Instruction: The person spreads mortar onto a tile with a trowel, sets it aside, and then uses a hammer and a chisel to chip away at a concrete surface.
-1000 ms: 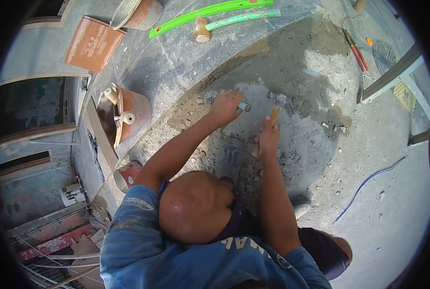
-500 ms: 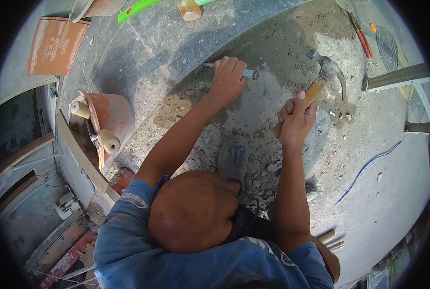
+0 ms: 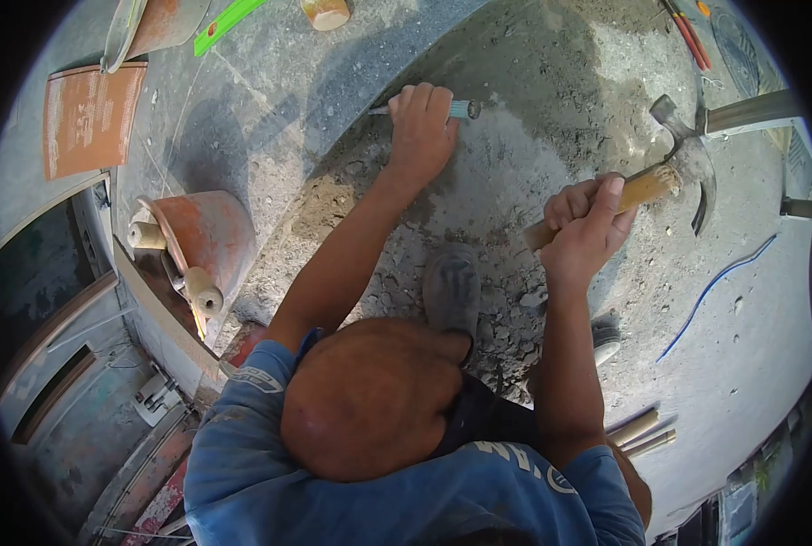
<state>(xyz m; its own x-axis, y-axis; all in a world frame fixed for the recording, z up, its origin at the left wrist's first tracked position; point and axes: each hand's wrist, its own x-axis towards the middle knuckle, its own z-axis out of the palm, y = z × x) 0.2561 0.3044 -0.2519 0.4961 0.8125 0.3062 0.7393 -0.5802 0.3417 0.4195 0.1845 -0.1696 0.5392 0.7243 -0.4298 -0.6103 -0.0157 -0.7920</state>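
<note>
My left hand (image 3: 421, 136) is wrapped round a chisel (image 3: 461, 109) with a light blue-green grip. Its thin end points left, close to the edge of the blue-grey slab (image 3: 360, 55); whether the tip touches is hard to see. In my right hand (image 3: 588, 227) is the wooden handle of a claw hammer (image 3: 647, 188). The hammer's metal head is out to the right, apart from the chisel. Rough grey mortar (image 3: 497, 173) and broken rubble (image 3: 506, 332) lie below and between my hands.
An orange bucket (image 3: 210, 237) with tool handles stands at left. A terracotta tile (image 3: 94, 118) and green level (image 3: 226, 25) lie at upper left. Red-handled pliers (image 3: 690, 38), a metal leg (image 3: 756, 114), blue cord (image 3: 715, 293) and short tubes (image 3: 640, 428) are on the right.
The hammer in my right hand has swung right, away from the chisel. My left hand keeps its hold on the chisel. The whole view has shifted slightly.
</note>
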